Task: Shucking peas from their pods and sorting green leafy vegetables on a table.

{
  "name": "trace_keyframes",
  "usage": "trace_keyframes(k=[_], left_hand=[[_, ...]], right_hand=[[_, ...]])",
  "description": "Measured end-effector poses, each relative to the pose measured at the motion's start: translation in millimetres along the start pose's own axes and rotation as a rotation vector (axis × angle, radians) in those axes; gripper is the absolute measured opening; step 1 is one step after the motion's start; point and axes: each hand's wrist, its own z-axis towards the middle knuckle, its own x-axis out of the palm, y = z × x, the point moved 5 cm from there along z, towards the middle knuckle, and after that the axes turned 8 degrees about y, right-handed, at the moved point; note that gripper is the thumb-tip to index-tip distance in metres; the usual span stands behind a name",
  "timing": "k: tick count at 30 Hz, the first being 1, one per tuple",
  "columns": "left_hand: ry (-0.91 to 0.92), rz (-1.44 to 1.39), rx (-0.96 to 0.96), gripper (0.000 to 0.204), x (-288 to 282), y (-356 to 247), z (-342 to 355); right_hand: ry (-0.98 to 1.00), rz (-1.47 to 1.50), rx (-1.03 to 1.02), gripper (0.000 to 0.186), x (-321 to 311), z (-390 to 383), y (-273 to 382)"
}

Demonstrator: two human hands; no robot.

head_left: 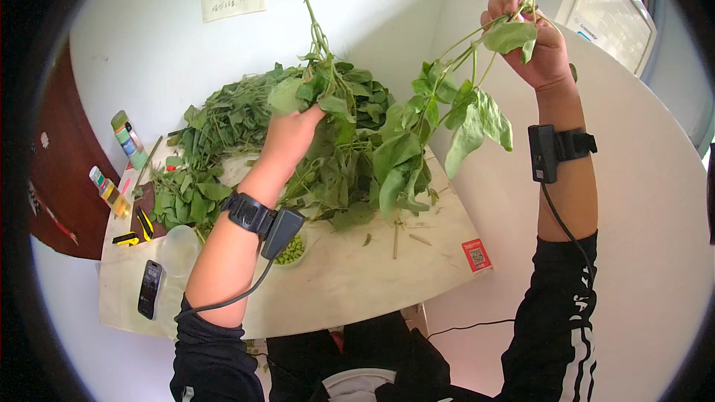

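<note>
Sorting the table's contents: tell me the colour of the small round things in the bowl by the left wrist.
Light green, in the head view: the beans.

A heap of green leafy stalks [246, 123] lies on the pale stone surface [350, 283]. A black phone [150, 288] rests at the surface's near left; a bowl of green peas [292, 251] sits before the heap.

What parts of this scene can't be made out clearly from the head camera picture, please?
- Bowl of green beans: mostly hidden behind the left hand's wrist device.
- Table surface under the leafy pile: covered by leaves.
- Right hand grip on the leafy stem: palm side faces away, so the fingertips cannot be seen.
- Small bottles at the table's left: too small to identify.
- Lap area: cut off by the lower edge.
</note>
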Motion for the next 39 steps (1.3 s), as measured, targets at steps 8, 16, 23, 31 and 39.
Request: trace_keyframes(k=[8,16,23,31,39], left_hand=[[-0.051,0.204,0.282,0.04,7,3,-10],[-0.031,0.05,0.153,0.04,-7,48,-24],[-0.15,0.004,0.238,0.026,-2,54,-21],[-0.276,-0.051,0.264,0.023,-1,84,-10],[-0.191,-1.25,0.313,0.03,-4,89,-19]], right_hand=[[-0.582,-0.945,0.212,0.028,-35,38,28],[-0.439,-0.943,-0.032,0.015,136,224,-22],[-0.375,-0.823,-0.013,0.02,188,362,-123],[-0.185,-1.066,0.375,0.033,275,430,-259],[0.321,-1.3,0.404,0.032,339,436,-399]])
